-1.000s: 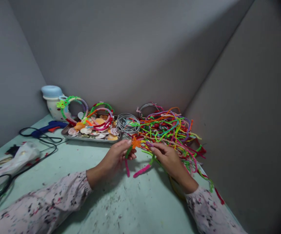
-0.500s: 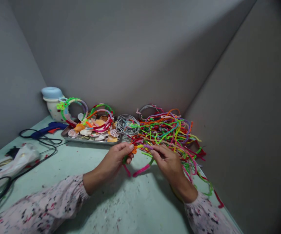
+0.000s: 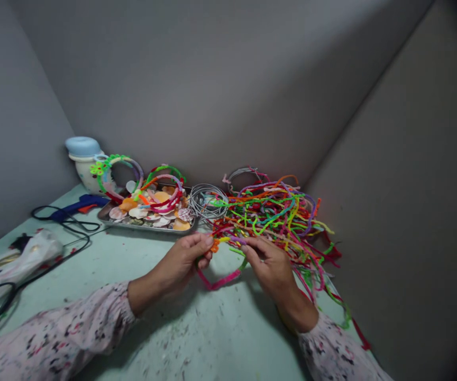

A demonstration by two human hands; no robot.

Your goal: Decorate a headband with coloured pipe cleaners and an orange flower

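Observation:
Between my two hands, above the table, is a multicoloured pipe-cleaner ring [image 3: 225, 280] with pink, green, yellow and purple stretches. My left hand [image 3: 184, 259] pinches it beside a small orange looped piece [image 3: 215, 245], with thumb and fingers together. On the other side my right hand [image 3: 270, 267] pinches the purple stretch [image 3: 237, 240] between thumb and forefinger. The pink lower part hangs in a curve below my fingers. My palms hide some of the ring's sides.
A metal tray [image 3: 149, 227] of seashells, with finished-looking pipe-cleaner rings on it, stands at the back. Coiled wire [image 3: 208, 202] and a tangled pile of pipe cleaners [image 3: 276, 211] lie right of it. Leftward are a blue glue gun [image 3: 78, 206], a lidded jar [image 3: 88, 169] and a plastic bag [image 3: 26, 259].
The pink ends at the ring's bottom, apart before, now appear to meet in one curve. Both hands keep their pinch and have shifted only slightly left in view.

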